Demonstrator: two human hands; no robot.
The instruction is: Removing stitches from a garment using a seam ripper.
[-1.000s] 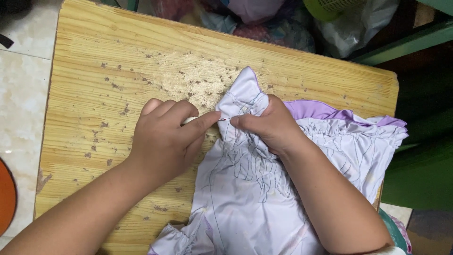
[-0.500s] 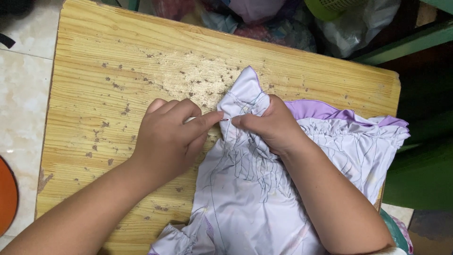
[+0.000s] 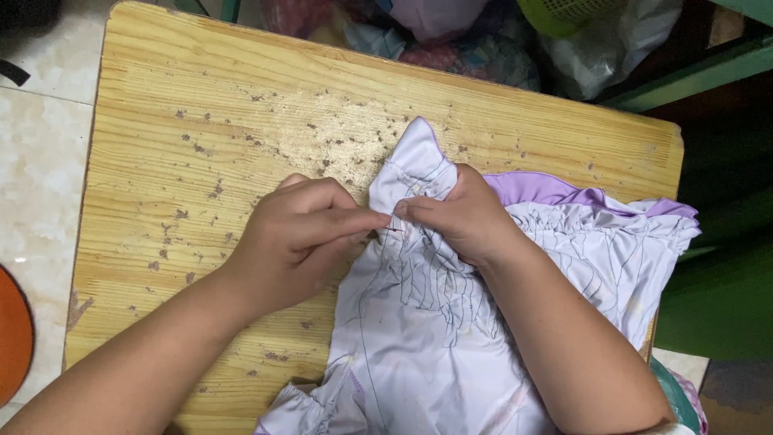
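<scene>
We see a scuffed light wooden table (image 3: pixel 201 145) with dark specks. Left hand (image 3: pixel 302 238): fingers pinched together at the edge of the pale lilac printed fabric garment (image 3: pixel 427 338), which lies on the table's right half. Right hand (image 3: pixel 463 217): fingers clenched on the gathered fabric, tips touching the left's. Purple ruffle trim (image 3: pixel 547 189) shows just right of it.

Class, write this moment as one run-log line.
left hand: pinching garment edge | right hand: gripping gathered fabric | white garment with purple trim: lying on wooden table
</scene>
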